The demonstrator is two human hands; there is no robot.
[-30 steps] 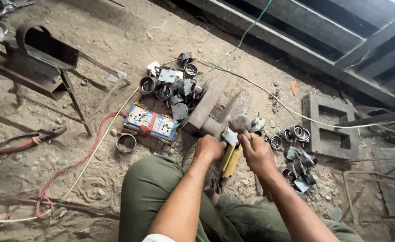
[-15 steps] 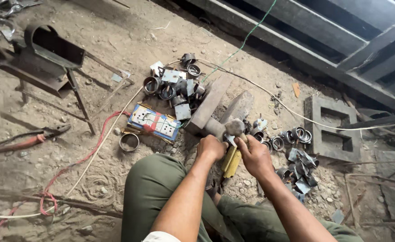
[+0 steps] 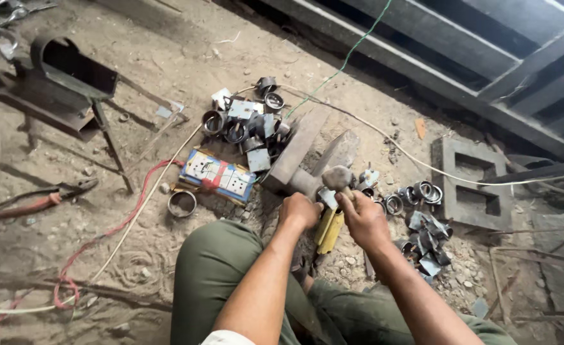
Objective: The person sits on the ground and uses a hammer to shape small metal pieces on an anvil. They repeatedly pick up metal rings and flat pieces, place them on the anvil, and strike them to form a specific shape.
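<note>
I sit on the dirt floor with my knees in green trousers at the bottom of the view. My left hand (image 3: 298,212) is closed in a fist on a small grey metal piece (image 3: 325,197), which rests at the end of a wooden block (image 3: 294,153). My right hand (image 3: 365,220) grips a hammer, and its rounded head (image 3: 338,177) hovers just above that piece. A yellow object (image 3: 330,231) lies below and between the two hands, partly hidden by them.
Metal rings and plates are heaped behind the block (image 3: 247,124) and at my right (image 3: 422,223). A blue and white socket strip (image 3: 218,176), a loose ring (image 3: 181,203), red-handled pliers (image 3: 36,203), a dark metal stand (image 3: 71,76), a hollow concrete block (image 3: 470,185) and cables lie around.
Both hands stay at the same spot on the block. The hammer head has shifted only slightly. The view has drifted a little.
</note>
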